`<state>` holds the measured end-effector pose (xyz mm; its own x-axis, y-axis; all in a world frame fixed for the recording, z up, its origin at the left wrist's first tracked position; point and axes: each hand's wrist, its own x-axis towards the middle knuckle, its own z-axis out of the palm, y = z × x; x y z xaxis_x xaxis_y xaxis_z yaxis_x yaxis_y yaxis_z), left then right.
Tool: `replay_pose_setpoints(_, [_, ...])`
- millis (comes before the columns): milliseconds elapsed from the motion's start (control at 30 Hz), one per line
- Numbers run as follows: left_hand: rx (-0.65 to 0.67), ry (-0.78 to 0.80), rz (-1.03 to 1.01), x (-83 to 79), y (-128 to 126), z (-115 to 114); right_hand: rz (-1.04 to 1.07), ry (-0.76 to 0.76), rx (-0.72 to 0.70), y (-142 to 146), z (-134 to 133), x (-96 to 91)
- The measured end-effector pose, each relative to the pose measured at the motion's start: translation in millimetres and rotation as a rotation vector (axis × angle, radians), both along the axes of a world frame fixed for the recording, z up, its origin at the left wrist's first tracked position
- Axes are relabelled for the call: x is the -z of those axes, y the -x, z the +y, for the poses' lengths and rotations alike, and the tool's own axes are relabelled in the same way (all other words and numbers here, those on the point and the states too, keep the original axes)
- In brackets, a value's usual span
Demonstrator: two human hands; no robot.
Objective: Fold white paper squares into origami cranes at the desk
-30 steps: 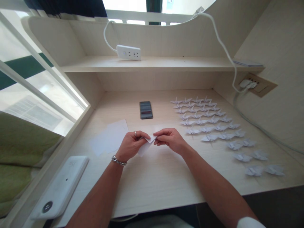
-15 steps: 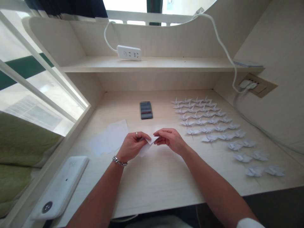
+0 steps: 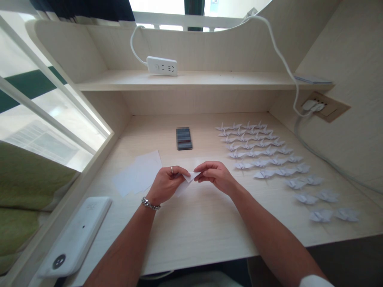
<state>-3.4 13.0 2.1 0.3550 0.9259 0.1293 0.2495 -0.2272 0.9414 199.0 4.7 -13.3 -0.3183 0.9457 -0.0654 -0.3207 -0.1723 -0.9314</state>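
Observation:
A small folded piece of white paper (image 3: 189, 178) is held between my two hands, over the middle of the desk. My left hand (image 3: 168, 181), with a ring and a chain bracelet, pinches its left side between thumb and fingers. On the other side, my right hand (image 3: 216, 175) grips the right corner with thumb and fingertips. Part of the paper is hidden behind the left fingers. Loose white sheets (image 3: 136, 175) lie on the desk left of my left hand. Several rows of folded white paper cranes (image 3: 260, 153) stand to the right of my right hand.
Behind my hands lies a dark phone-like rectangle (image 3: 184, 138), its face blurred. A long white device (image 3: 76, 235) rests at the desk's left edge. On the shelf stands a white power strip (image 3: 162, 66); a white cable (image 3: 279, 50) runs to the wall socket (image 3: 327, 107).
Both hands keep hold of the folded paper in almost the same place. My right fingers have shifted very slightly at its corner.

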Motion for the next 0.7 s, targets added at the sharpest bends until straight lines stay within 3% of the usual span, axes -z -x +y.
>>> replay_pose_setpoints(133, [0.003, 0.073, -0.041, 0.1, -1.9, -0.6, -0.109, -0.081, 0.026, 3.0, 1.0, 3.4])
replay_pose_setpoints(367, [0.061, 0.198, -0.094, 5.5, -2.7, 2.2, -0.155, 0.016, 0.13, 7.5, 4.8, 8.4])
replay_pose_setpoints(700, [0.05, 0.279, -0.138, 5.9, -3.4, 2.8, -0.176, 0.004, 0.16, 8.0, 4.0, 7.3])
